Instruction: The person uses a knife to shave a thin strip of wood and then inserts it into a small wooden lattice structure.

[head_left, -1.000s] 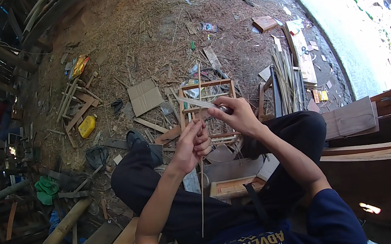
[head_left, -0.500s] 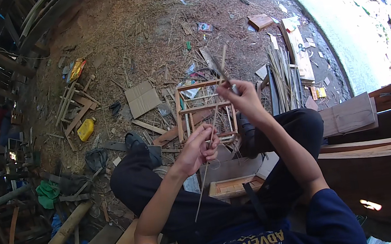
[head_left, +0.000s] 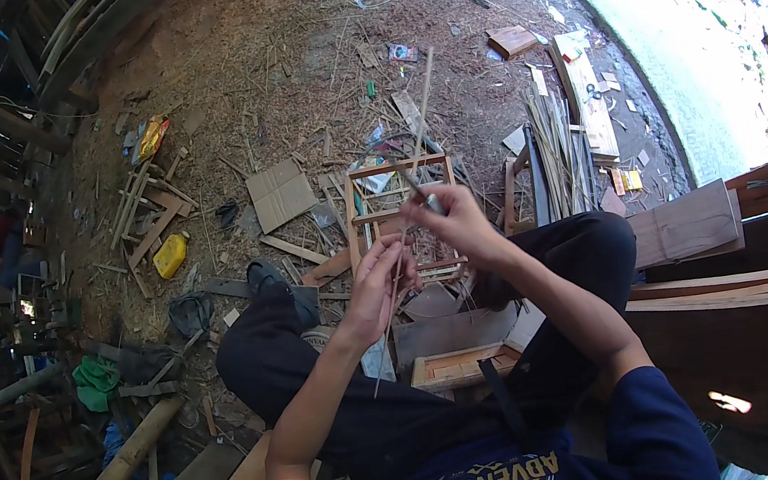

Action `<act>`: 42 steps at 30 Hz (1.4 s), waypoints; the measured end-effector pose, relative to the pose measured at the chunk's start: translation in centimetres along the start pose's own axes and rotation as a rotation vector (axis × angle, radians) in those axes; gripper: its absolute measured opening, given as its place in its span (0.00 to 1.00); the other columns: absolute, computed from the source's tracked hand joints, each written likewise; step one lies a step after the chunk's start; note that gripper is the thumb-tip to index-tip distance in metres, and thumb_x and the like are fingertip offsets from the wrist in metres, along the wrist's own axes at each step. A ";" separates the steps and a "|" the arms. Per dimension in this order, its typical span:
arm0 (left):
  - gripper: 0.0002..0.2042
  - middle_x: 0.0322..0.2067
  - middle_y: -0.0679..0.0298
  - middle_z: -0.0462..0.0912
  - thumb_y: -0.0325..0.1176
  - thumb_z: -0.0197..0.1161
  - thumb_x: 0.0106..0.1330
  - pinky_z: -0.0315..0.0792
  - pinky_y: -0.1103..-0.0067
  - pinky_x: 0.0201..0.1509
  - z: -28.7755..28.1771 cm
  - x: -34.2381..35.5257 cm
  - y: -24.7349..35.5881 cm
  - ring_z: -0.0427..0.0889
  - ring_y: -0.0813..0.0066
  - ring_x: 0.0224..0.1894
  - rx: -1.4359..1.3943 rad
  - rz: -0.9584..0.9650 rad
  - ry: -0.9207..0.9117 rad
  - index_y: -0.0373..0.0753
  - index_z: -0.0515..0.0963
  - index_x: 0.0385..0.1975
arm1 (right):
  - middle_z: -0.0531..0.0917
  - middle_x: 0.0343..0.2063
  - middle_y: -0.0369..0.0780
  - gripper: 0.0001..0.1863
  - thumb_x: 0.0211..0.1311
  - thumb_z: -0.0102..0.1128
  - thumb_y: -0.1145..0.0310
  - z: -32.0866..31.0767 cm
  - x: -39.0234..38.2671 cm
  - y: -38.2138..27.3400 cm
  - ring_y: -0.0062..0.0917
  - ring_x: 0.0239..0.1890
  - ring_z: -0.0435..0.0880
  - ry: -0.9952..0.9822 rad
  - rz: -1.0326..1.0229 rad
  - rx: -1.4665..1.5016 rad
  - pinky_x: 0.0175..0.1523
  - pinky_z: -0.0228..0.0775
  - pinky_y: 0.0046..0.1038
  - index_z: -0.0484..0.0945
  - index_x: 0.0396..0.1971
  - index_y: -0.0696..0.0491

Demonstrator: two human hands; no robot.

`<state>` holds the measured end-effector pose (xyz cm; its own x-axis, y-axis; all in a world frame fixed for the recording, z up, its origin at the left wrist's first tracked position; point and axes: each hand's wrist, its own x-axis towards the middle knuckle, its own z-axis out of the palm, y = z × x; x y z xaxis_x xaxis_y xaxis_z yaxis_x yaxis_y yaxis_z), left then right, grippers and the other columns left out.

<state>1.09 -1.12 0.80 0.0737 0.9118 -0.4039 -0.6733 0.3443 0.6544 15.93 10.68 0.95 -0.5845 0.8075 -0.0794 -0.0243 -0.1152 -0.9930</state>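
Over the wooden frame, a thin strip is pinched by the left hand, a knife clasped by the right hand; probably light and springy, the strip is best held mid-length.

Wood offcuts and planks suggest a workshop.

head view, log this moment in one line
left hand: holds strip | right hand: holds knife | knife touching strip: unclear | frame: on ground beyond hands | yellow jug: on ground, left
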 end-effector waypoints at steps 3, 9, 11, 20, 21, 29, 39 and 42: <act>0.14 0.36 0.65 0.75 0.37 0.49 0.79 0.74 0.77 0.46 -0.3 0.2 -0.5 0.79 0.78 0.38 0.152 0.070 -0.005 0.41 0.67 0.59 | 0.74 0.22 0.25 0.11 0.71 0.65 0.63 -1.4 0.3 -1.0 0.07 0.25 0.66 0.152 0.048 -0.055 0.29 0.56 0.19 0.83 0.34 0.57; 0.20 0.54 0.62 0.71 0.31 0.59 0.75 0.75 0.84 0.35 -0.3 0.0 -1.5 0.80 0.82 0.38 0.435 0.209 0.055 0.37 0.66 0.63 | 0.68 0.16 0.21 0.11 0.70 0.66 0.62 -1.9 0.6 -0.9 0.05 0.20 0.58 0.303 0.055 0.068 0.24 0.45 0.19 0.83 0.34 0.55; 0.19 0.57 0.62 0.70 0.31 0.61 0.74 0.69 0.89 0.26 -0.6 -0.1 -1.6 0.77 0.86 0.31 0.604 0.289 0.136 0.35 0.69 0.61 | 0.67 0.15 0.21 0.11 0.70 0.66 0.62 -1.9 0.9 -0.1 0.04 0.18 0.56 0.336 -0.016 -0.024 0.23 0.42 0.19 0.83 0.35 0.55; 0.13 0.29 0.71 0.78 0.32 0.57 0.77 0.61 0.90 0.23 -0.5 -0.2 0.1 0.69 0.90 0.22 0.422 0.236 0.126 0.31 0.77 0.54 | 0.65 0.15 0.21 0.11 0.70 0.65 0.62 -1.8 0.8 -0.8 0.05 0.19 0.56 0.325 -0.055 -0.214 0.23 0.42 0.20 0.83 0.36 0.57; 0.13 0.29 0.71 0.78 0.32 0.57 0.77 0.61 0.90 0.23 -0.7 -0.2 0.4 0.69 0.90 0.22 0.422 0.239 0.128 0.31 0.77 0.54 | 0.65 0.15 0.21 0.11 0.70 0.65 0.62 -1.6 0.7 -0.7 0.05 0.19 0.56 0.322 -0.056 -0.213 0.23 0.42 0.20 0.83 0.36 0.57; 0.13 0.30 0.72 0.76 0.35 0.55 0.78 0.56 0.90 0.21 -1.1 -0.3 1.6 0.68 0.88 0.20 0.034 0.103 0.139 0.37 0.76 0.55 | 0.73 0.14 0.37 0.18 0.71 0.61 0.54 -1.1 -0.2 -0.1 0.20 0.16 0.70 0.144 -0.287 -0.378 0.25 0.60 0.29 0.82 0.42 0.56; 0.13 0.32 0.71 0.79 0.34 0.54 0.77 0.61 0.88 0.27 -2.1 0.1 1.0 0.72 0.88 0.27 0.092 0.151 0.153 0.38 0.76 0.55 | 0.81 0.20 0.42 0.20 0.62 0.70 0.54 0.1 -1.3 -1.0 0.37 0.23 0.84 -0.078 -0.624 -0.801 0.32 0.74 0.36 0.81 0.42 0.54; 0.10 0.30 0.70 0.79 0.34 0.53 0.78 0.58 0.89 0.22 -1.4 -0.1 0.7 0.70 0.88 0.23 0.239 0.235 0.143 0.37 0.77 0.50 | 0.81 0.19 0.42 0.20 0.62 0.68 0.52 0.4 -1.4 -0.5 0.37 0.22 0.84 -0.064 -0.571 -0.848 0.30 0.72 0.36 0.81 0.41 0.54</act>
<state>-0.38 -1.23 0.41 -0.1775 0.9376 -0.2991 -0.4670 0.1873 0.8642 16.50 9.36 1.58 -0.7084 0.5783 0.4047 0.2541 0.7439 -0.6181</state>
